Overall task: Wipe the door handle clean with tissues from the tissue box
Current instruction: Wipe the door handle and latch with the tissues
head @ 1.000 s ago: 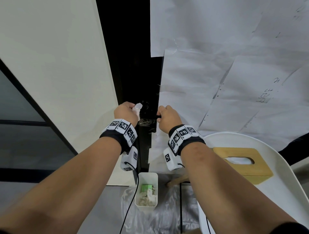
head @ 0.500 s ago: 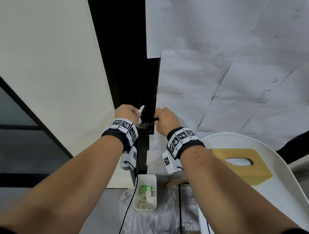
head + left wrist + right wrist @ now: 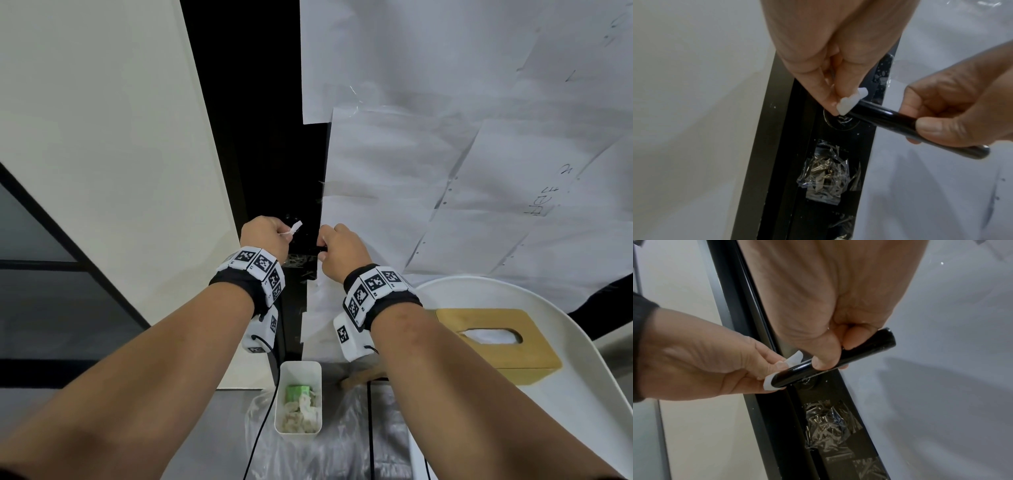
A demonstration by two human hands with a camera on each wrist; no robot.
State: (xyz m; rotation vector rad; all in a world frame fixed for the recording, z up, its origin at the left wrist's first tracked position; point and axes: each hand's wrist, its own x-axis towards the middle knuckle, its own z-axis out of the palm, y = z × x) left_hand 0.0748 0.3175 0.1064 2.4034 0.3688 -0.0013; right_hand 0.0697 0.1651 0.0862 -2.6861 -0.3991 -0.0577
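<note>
Wiping underway: left hand (image 3: 818,53) pinching tissue (image 3: 851,101) against handle (image 3: 898,123) base, right hand (image 3: 960,107) gripping handle's outer end; rest of handle likely still unwiped.

The door handle (image 3: 890,120) is showing as a glossy black round bar, sticking out from a round base on the dark door edge and tilting slightly; my right hand (image 3: 830,340) is curling round it near its free end; the tissue (image 3: 851,101), a small white wad, is sitting pinched in my left hand (image 3: 830,73), pressing against the bar's inner end by the base; the tissue box (image 3: 503,346), tan with an oval slot showing white tissue, is lying flat on the white bench (image 3: 582,411), well apart from the handle.
</note>
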